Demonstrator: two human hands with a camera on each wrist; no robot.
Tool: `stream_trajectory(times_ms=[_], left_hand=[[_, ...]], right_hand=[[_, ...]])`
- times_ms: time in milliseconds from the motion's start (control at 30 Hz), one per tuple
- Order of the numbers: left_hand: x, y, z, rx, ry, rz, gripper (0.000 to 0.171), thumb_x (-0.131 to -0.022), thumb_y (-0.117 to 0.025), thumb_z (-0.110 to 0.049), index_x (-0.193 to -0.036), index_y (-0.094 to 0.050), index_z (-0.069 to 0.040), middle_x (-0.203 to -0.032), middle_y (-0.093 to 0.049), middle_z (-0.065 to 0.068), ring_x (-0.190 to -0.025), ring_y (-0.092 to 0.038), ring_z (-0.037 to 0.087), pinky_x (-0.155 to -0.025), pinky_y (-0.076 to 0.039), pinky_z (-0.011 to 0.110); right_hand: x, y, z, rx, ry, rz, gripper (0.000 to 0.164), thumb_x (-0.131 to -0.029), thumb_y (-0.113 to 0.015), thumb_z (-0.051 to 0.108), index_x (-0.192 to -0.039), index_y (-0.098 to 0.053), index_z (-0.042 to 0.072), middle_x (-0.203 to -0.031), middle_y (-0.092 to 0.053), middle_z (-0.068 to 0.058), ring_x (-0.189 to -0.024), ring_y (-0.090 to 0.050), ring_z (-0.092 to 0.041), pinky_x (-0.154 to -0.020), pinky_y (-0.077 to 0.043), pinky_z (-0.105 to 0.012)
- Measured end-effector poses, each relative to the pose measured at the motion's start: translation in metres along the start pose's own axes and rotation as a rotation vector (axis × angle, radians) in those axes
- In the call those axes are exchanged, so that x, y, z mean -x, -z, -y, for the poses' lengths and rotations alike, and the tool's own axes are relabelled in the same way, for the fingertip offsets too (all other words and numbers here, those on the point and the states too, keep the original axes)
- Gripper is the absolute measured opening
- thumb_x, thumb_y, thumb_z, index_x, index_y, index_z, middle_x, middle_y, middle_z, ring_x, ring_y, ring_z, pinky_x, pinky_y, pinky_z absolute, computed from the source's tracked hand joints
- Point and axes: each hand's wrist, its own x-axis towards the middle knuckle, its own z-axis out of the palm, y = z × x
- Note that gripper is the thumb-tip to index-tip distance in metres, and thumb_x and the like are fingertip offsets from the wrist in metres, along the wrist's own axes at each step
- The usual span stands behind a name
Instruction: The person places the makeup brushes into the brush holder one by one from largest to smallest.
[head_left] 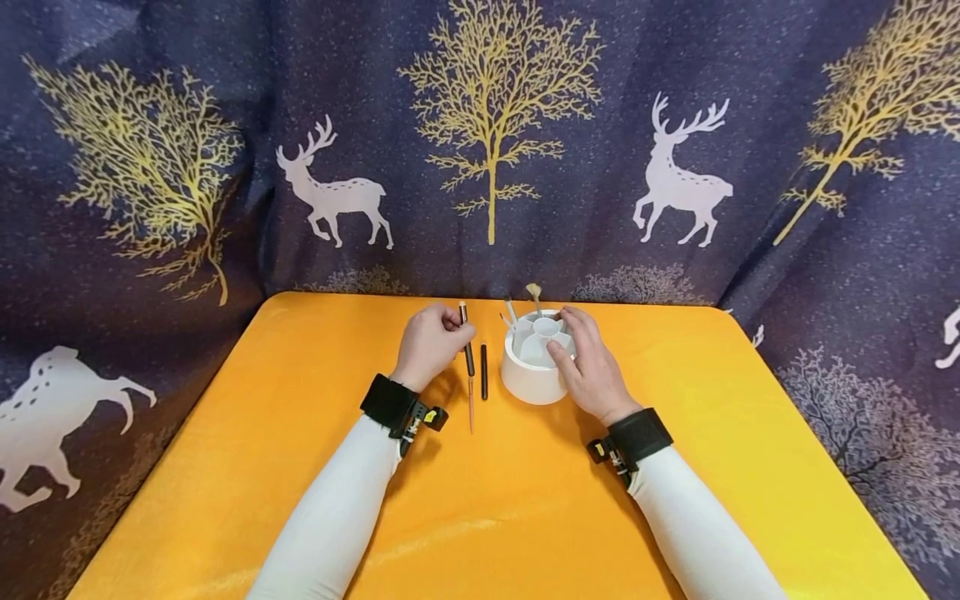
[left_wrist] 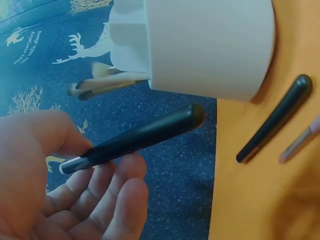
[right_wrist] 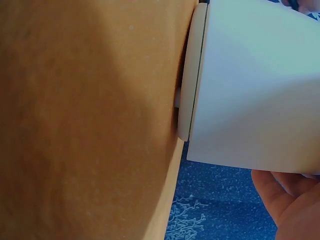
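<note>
My left hand [head_left: 429, 342] pinches a black-handled brush [head_left: 468, 354] between thumb and fingers, near its silver and pale end. In the left wrist view, the rounded black end of this brush [left_wrist: 150, 135] points away from the hand. My right hand [head_left: 596, 367] grips the right side of a white round organizer [head_left: 534, 383], thumb at the top rim and fingers along the outer wall. The organizer stands upright and has several compartments round a central cup. A few brushes [head_left: 533, 292] stick up at its back.
Between the left hand and the organizer, a second black brush [head_left: 483, 372] lies on the orange tablecloth [head_left: 480, 517]. Beside it lies a thin pinkish brush [head_left: 471, 408]. A dark blue curtain [head_left: 540, 208] with deer and trees hangs behind the table's far edge.
</note>
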Motion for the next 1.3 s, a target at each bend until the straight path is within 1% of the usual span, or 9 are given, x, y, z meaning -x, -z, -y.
stream_trajectory(times_ms=[133,300,467,600,833,967,1133,1300], left_hand=[[0.001,0.001,-0.005,0.023,-0.024,-0.041,0.018,-0.086,-0.063,-0.034,-0.091,-0.06,-0.018,-0.078,-0.062,-0.003,-0.059,-0.058,0.011,-0.062,-0.047,0.034],[0.0,0.001,-0.011,0.042,-0.069,-0.1,0.017,-0.085,-0.065,-0.033,-0.09,-0.06,-0.018,-0.079,-0.062,-0.004,-0.063,-0.057,0.01,-0.061,-0.047,0.033],[0.0,0.001,-0.014,0.055,-0.101,-0.131,0.014,-0.086,-0.066,-0.032,-0.089,-0.061,-0.02,-0.079,-0.06,-0.007,-0.064,-0.056,0.009,-0.06,-0.046,0.032],[0.0,0.0,-0.019,0.058,-0.115,-0.145,0.013,-0.085,-0.067,-0.032,-0.09,-0.061,-0.02,-0.078,-0.06,-0.008,-0.065,-0.055,0.008,-0.06,-0.046,0.031],[-0.002,-0.002,-0.03,0.069,-0.147,-0.171,0.012,-0.084,-0.067,-0.029,-0.088,-0.06,-0.02,-0.078,-0.059,-0.008,-0.066,-0.055,0.007,-0.06,-0.047,0.03],[-0.003,-0.005,-0.034,0.09,-0.161,-0.17,0.012,-0.085,-0.067,-0.028,-0.089,-0.06,-0.019,-0.079,-0.06,-0.008,-0.068,-0.055,0.008,-0.062,-0.047,0.03],[-0.004,-0.007,-0.04,0.106,-0.165,-0.166,0.014,-0.087,-0.067,-0.031,-0.091,-0.059,-0.02,-0.081,-0.059,-0.008,-0.07,-0.055,0.008,-0.063,-0.047,0.03],[-0.005,-0.009,-0.045,0.137,-0.173,-0.166,0.016,-0.088,-0.068,-0.03,-0.093,-0.061,-0.017,-0.084,-0.06,-0.006,-0.072,-0.055,0.01,-0.064,-0.046,0.032]], right_hand=[[0.0,0.0,0.0,0.006,0.003,0.002,0.059,-0.104,-0.043,0.045,-0.149,-0.036,0.007,-0.154,-0.031,-0.008,-0.137,-0.036,-0.023,-0.104,-0.037,-0.048],[0.001,0.0,0.0,0.007,0.001,0.003,0.059,-0.104,-0.043,0.045,-0.149,-0.035,0.008,-0.154,-0.031,-0.008,-0.137,-0.036,-0.022,-0.104,-0.038,-0.048],[0.002,0.0,0.0,0.001,-0.007,0.007,0.059,-0.105,-0.042,0.045,-0.15,-0.035,0.009,-0.154,-0.031,-0.008,-0.137,-0.035,-0.022,-0.104,-0.038,-0.048],[0.003,-0.001,-0.001,-0.002,-0.012,0.009,0.059,-0.105,-0.042,0.045,-0.15,-0.035,0.008,-0.154,-0.03,-0.007,-0.137,-0.036,-0.023,-0.104,-0.038,-0.049],[0.002,0.001,0.0,-0.003,-0.011,0.007,0.059,-0.105,-0.042,0.045,-0.15,-0.035,0.007,-0.154,-0.031,-0.008,-0.135,-0.038,-0.024,-0.101,-0.04,-0.051],[0.002,0.001,0.0,-0.001,-0.015,0.011,0.059,-0.105,-0.042,0.045,-0.15,-0.035,0.008,-0.154,-0.03,-0.007,-0.135,-0.038,-0.024,-0.101,-0.04,-0.051],[0.001,0.001,0.0,-0.007,-0.011,0.011,0.059,-0.105,-0.043,0.045,-0.151,-0.034,0.009,-0.154,-0.03,-0.009,-0.135,-0.037,-0.024,-0.101,-0.04,-0.05],[0.001,0.002,0.001,-0.005,-0.01,0.009,0.059,-0.104,-0.042,0.046,-0.151,-0.034,0.01,-0.154,-0.031,-0.009,-0.135,-0.037,-0.023,-0.102,-0.039,-0.049]])
